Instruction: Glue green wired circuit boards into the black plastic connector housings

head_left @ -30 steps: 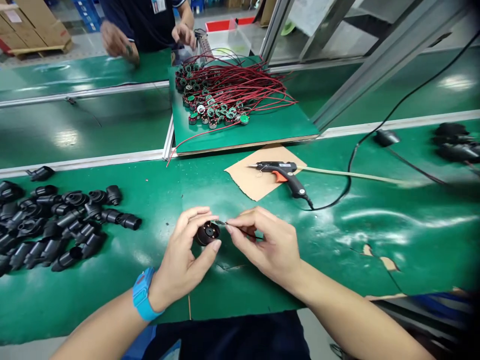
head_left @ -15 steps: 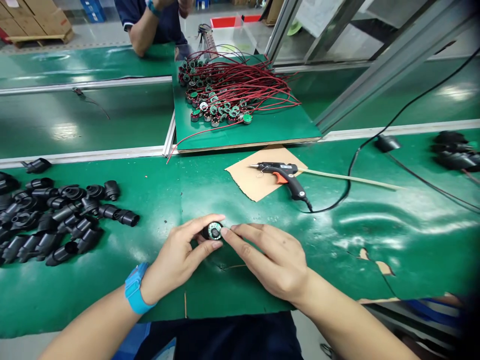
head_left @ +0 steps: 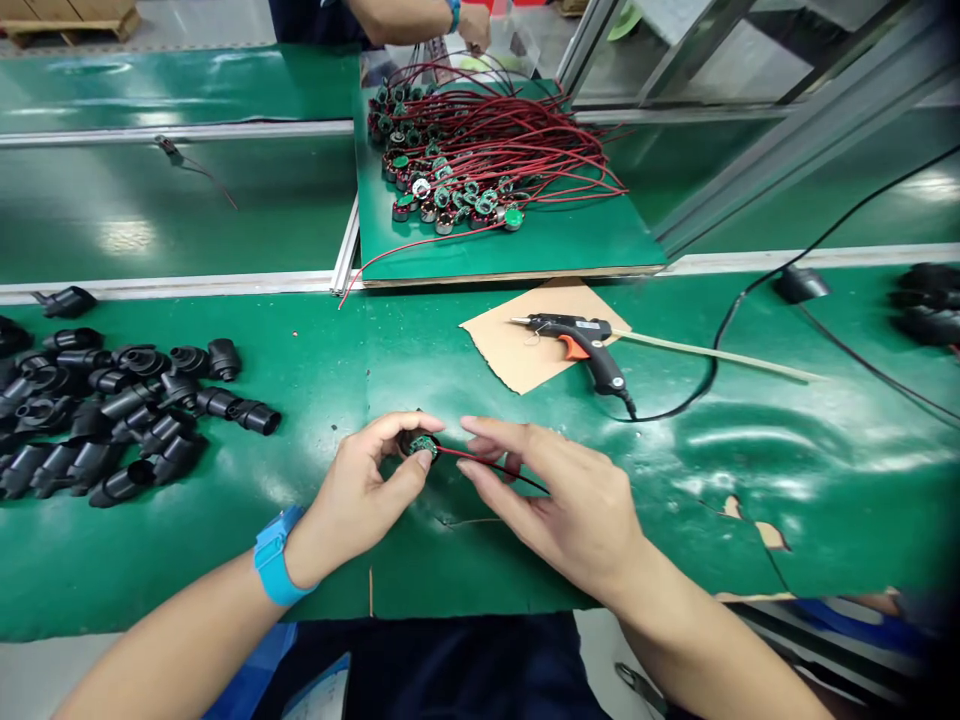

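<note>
My left hand (head_left: 360, 490) holds a small round black housing (head_left: 417, 447) just above the bench (head_left: 322, 340), near the middle of its near edge. My left grip is pinched on it, thumb on the near side and forefinger curled over the far side. A green circuit disc (head_left: 424, 443) sits in the housing's open face, turned toward my right. A red wire (head_left: 457, 455) leaves that disc and runs right, passing under the fingers (head_left: 499, 437) of my right hand (head_left: 577, 500). Those fingers lie stretched out and loosely together, pointing at the housing. The thumb is hidden, so I cannot tell whether this grip clamps the wire or only lies over it. A blue wristband (head_left: 274, 555) circles my left wrist.

Toward the left edge of the bench lies a pile of black plastic housings (head_left: 112, 410). Beyond my hands, a black glue gun (head_left: 589, 345) with an orange trigger lies on a piece of cardboard (head_left: 510, 355), with its black cord (head_left: 720, 330) curving off to the right. A green board (head_left: 570, 245) at the far edge carries a heap of red-wired discs (head_left: 465, 170). A co-worker's hand (head_left: 474, 22) reaches in at the far end of that heap.
</note>
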Tool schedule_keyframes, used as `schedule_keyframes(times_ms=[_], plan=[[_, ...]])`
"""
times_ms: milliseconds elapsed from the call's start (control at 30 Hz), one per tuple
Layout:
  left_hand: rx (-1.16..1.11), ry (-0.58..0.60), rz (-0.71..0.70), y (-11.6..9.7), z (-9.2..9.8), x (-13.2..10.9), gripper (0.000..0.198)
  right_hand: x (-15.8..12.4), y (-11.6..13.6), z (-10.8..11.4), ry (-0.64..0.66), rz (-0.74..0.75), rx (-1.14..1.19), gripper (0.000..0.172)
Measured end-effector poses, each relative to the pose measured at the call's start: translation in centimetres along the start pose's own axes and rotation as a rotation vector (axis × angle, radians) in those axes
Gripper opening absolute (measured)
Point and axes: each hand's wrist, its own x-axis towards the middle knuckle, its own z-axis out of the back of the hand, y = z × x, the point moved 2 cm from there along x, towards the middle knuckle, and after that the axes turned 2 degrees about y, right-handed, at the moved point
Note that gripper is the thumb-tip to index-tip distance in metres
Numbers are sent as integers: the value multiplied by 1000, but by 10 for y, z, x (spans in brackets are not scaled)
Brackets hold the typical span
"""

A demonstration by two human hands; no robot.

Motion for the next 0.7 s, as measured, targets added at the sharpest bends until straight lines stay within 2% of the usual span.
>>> schedule_keyframes(times_ms=[200, 400, 467, 567, 633, 700], plan=[[32, -65, -23, -5, 1, -2, 25, -6, 15, -8, -3, 77, 98, 36], [92, -49, 7, -1, 4, -5, 34, -10, 14, -13, 16, 58, 63, 26], [98, -50, 1, 3, 5, -8, 41, -9, 17, -10, 60, 59, -55, 25], [116, -70, -24, 13, 7, -12, 57, -10, 28, -11, 120, 117, -358, 33], [142, -39, -30, 20, 6, -13, 69, -12, 36, -13, 107, 178, -508, 35], [166, -8, -48, 22, 2, -14, 81, -15, 40, -12, 95, 213, -562, 31]])
